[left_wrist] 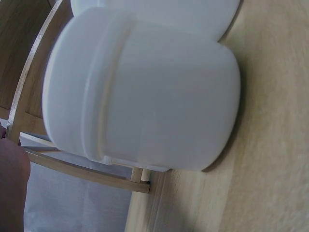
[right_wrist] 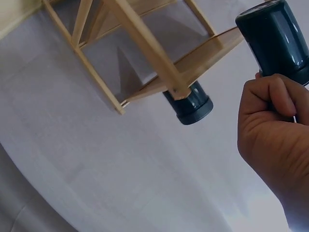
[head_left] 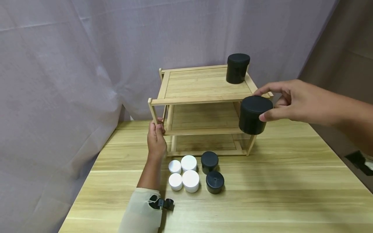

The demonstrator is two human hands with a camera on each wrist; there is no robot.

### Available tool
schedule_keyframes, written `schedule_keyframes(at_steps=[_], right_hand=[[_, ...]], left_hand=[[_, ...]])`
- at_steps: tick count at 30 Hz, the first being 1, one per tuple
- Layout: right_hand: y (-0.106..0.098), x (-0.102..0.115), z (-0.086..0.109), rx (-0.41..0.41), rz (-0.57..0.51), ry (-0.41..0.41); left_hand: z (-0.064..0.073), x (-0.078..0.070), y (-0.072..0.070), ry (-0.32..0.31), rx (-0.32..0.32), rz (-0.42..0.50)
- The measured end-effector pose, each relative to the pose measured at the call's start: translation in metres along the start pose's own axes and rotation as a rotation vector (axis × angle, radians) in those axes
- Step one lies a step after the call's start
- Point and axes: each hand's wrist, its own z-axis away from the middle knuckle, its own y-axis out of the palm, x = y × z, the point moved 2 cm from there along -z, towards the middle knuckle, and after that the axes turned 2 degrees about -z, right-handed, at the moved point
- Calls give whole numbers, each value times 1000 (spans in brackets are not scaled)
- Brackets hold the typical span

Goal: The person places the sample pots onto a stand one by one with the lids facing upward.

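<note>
A black lidded jar point(head_left: 252, 120) is pinched near its lid between the thumb and fingers of my right hand point(head_left: 291, 102), in the air before the right front of a wooden three-tier shelf point(head_left: 201, 132). In the right wrist view the same jar point(right_wrist: 277, 41) appears above the curled fingers. My left hand point(head_left: 156, 137) grips the shelf's left front post below the top tier. Another, taller black jar point(head_left: 237, 69) stands on the top tier at the back right. A large white jar point(left_wrist: 159, 96) fills much of the left wrist view, where only a bit of the hand point(left_wrist: 13, 179) shows.
On the table point(head_left: 279, 194), in front of the shelf, several white jars point(head_left: 190, 182) stand in two rows. Beside them on the right are two black jars, one nearer point(head_left: 215, 183) and one farther point(head_left: 209, 161). A pale curtain point(head_left: 116, 48) hangs behind the shelf.
</note>
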Motion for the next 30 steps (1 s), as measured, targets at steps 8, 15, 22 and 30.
schedule_keyframes(at_steps=[8, 15, 22, 30], right_hand=[[-22, -2, -12, -42, 5, 5], [-29, 0, -22, -34, -36, 11], [-32, 6, -39, -46, -97, 19], [-37, 15, -57, -58, -198, 40]], left_hand=[[-1, -2, 1, 8, 2, 9], [1, -2, 2, 4, -4, 7], [0, 0, 2, 2, -9, 3], [-2, 2, 0, 7, -8, 3]])
